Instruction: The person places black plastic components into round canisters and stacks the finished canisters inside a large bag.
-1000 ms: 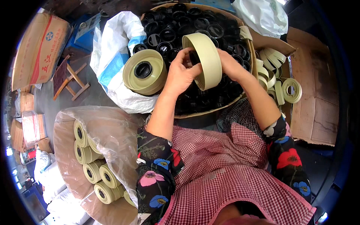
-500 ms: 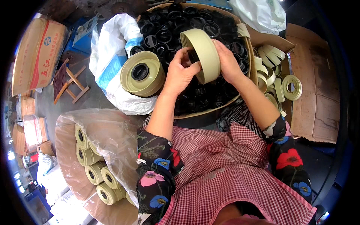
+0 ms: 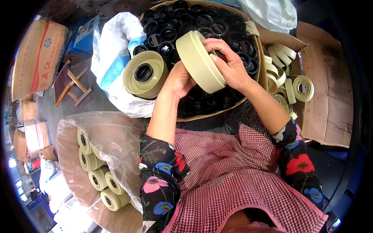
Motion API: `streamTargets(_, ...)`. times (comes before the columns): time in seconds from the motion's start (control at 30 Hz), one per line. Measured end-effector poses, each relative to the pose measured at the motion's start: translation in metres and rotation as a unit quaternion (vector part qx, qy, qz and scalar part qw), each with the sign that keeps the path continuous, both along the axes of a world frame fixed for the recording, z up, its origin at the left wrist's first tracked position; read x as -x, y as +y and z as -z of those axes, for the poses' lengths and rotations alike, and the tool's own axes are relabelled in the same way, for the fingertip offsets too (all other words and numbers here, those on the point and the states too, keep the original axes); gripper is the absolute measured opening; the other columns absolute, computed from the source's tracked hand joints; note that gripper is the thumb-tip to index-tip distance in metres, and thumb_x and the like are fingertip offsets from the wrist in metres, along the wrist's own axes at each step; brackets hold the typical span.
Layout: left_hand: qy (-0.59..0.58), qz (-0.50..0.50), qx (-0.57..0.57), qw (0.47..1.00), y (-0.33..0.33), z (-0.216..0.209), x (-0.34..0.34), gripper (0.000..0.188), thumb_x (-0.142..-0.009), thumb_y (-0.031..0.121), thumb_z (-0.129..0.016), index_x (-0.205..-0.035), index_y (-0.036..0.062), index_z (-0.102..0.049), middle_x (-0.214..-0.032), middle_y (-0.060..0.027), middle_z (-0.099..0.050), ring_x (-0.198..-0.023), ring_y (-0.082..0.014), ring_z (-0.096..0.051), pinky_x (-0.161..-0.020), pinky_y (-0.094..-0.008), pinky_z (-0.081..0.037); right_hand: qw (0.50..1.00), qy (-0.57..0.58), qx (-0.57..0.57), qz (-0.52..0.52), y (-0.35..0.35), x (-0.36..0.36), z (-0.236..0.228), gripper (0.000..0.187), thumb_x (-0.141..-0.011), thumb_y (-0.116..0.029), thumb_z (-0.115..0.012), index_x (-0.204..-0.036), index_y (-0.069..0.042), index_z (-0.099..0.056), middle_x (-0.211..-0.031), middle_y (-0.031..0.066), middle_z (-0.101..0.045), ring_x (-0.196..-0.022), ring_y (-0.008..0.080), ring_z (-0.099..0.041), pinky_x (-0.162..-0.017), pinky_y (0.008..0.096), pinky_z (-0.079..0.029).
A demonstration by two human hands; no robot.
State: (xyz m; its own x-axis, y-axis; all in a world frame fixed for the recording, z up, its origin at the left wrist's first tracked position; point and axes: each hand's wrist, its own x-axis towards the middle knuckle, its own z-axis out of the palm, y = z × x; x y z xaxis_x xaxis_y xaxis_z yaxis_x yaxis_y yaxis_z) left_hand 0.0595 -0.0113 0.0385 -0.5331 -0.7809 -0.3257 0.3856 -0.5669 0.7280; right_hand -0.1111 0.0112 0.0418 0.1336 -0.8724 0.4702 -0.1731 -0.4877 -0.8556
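Observation:
Over the box of black caps I hold a beige round plastic cup-like part (image 3: pixel 200 62) between both hands, tilted with its side wall toward me. My left hand (image 3: pixel 179 80) is closed against its left underside, with most fingers hidden behind it. My right hand (image 3: pixel 232 66) grips its right side, fingers bent over the edge and thumb at the face turned right. Whether a black cap sits inside it is hidden. Left of my hands, another beige part (image 3: pixel 132 83) with a black cap (image 3: pixel 143 72) in its centre rests on a white sack.
The big carton holds many black caps (image 3: pixel 169 35). Right of it lie loose beige parts (image 3: pixel 282 56) beside a cardboard flap (image 3: pixel 326 89). The white sack (image 3: pixel 116 58) drapes over the carton's left. Lower left, a plastic-lined box (image 3: pixel 70 155) holds several finished-looking beige parts (image 3: pixel 97 178). A folding stool (image 3: pixel 72 83) stands beyond.
The beige part has turned over to the left, its open side swinging away from my left hand's view. My left fingers have gone behind it; my right fingers now curl over its right edge.

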Motion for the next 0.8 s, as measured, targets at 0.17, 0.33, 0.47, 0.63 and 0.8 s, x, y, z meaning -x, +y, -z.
streamTargets(0.17, -0.027, -0.053, 0.071, 0.996, 0.007, 0.007, 0.011, 0.044, -0.087, 0.033, -0.062, -0.112, -0.0022, -0.052, -0.095, -0.0078, -0.063, -0.080, -0.0148, -0.064, -0.071, -0.0273, -0.054, 0.963, -0.064, -0.254, 0.059, -0.004, -0.004, -0.007, 0.030, -0.093, -0.025, -0.049, -0.111, -0.002, -0.057, -0.101, 0.0133, -0.063, -0.094, 0.0201, -0.060, -0.083, 0.0296, -0.046)
streamTargets(0.33, -0.072, -0.050, 0.108, 0.990, -0.001, 0.014, 0.013, 0.048, -0.087, 0.033, -0.063, -0.112, -0.0059, -0.049, -0.093, -0.0102, -0.063, -0.077, -0.0156, -0.064, -0.069, -0.0271, -0.054, 0.958, 0.059, -0.277, 0.051, -0.010, 0.012, 0.012, 0.044, -0.096, -0.039, -0.043, -0.107, 0.001, -0.060, -0.090, 0.0174, -0.066, -0.082, 0.0243, -0.063, -0.076, 0.0331, -0.048)
streamTargets(0.47, -0.077, -0.018, 0.150, 0.985, -0.005, 0.013, 0.008, 0.046, -0.087, 0.030, -0.062, -0.112, -0.0061, -0.050, -0.091, -0.0101, -0.063, -0.075, -0.0155, -0.064, -0.068, -0.0262, -0.053, 0.954, 0.146, -0.211, 0.157, -0.006, 0.003, 0.006, 0.046, -0.097, -0.039, -0.039, -0.105, 0.000, -0.060, -0.086, 0.0145, -0.065, -0.083, 0.0318, -0.062, -0.078, 0.0372, -0.047)
streamTargets(0.63, -0.089, -0.011, 0.162, 0.983, -0.001, 0.014, 0.009, 0.044, -0.088, 0.029, -0.060, -0.115, -0.0040, -0.050, -0.092, -0.0088, -0.063, -0.076, -0.0146, -0.063, -0.067, -0.0252, -0.052, 0.982, -0.062, -0.171, 0.054, -0.010, 0.003, 0.010, 0.048, -0.093, -0.042, -0.047, -0.092, 0.003, -0.062, -0.074, 0.0112, -0.063, -0.069, 0.0253, -0.060, -0.071, 0.0342, -0.049)
streamTargets(0.8, -0.091, -0.015, 0.159, 0.983, -0.005, 0.017, 0.004, 0.046, -0.090, 0.037, -0.058, -0.114, -0.0012, -0.051, -0.095, -0.0073, -0.063, -0.079, -0.0140, -0.063, -0.070, -0.0261, -0.052, 0.927, 0.198, -0.285, 0.139, -0.012, 0.023, 0.010, 0.044, -0.088, -0.039, -0.054, -0.077, 0.002, -0.065, -0.059, 0.0103, -0.060, -0.060, 0.0235, -0.060, -0.062, 0.0330, -0.049)
